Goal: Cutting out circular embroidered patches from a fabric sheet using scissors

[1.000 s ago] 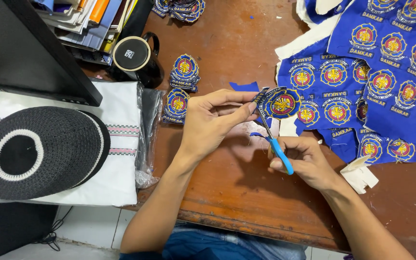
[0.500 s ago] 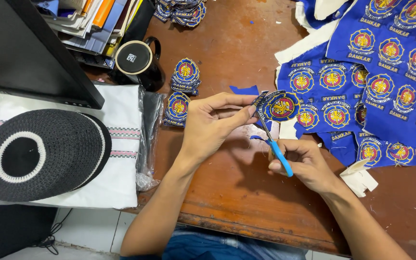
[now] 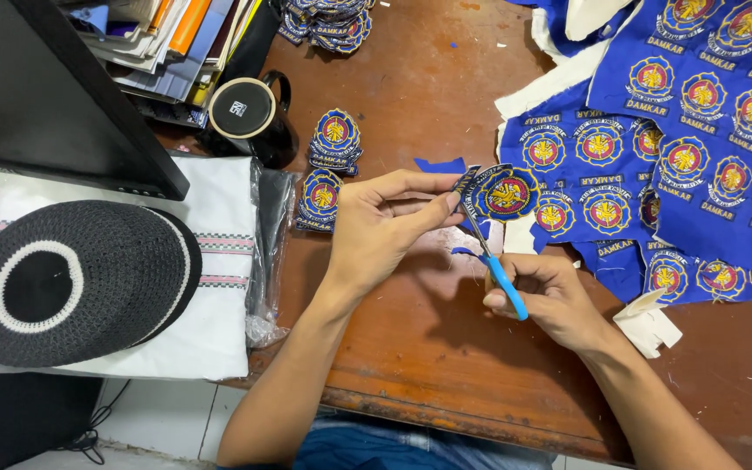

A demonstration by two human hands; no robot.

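We see a round blue patch point(image 3: 508, 193) with a yellow-and-red emblem held upright above the surface, and small blue-handled scissors point(image 3: 491, 257) tilted beneath it, blades at its left edge.

Worn reddish-brown wooden worktop point(image 3: 411, 348), front edge chipped and scuffed. Pale tiled floor point(image 3: 158, 426) below, with a black cable point(image 3: 89, 431) lying on it. Dark flat monitor panel point(image 3: 45, 96) at upper left. Even, soft light; faint shadows.
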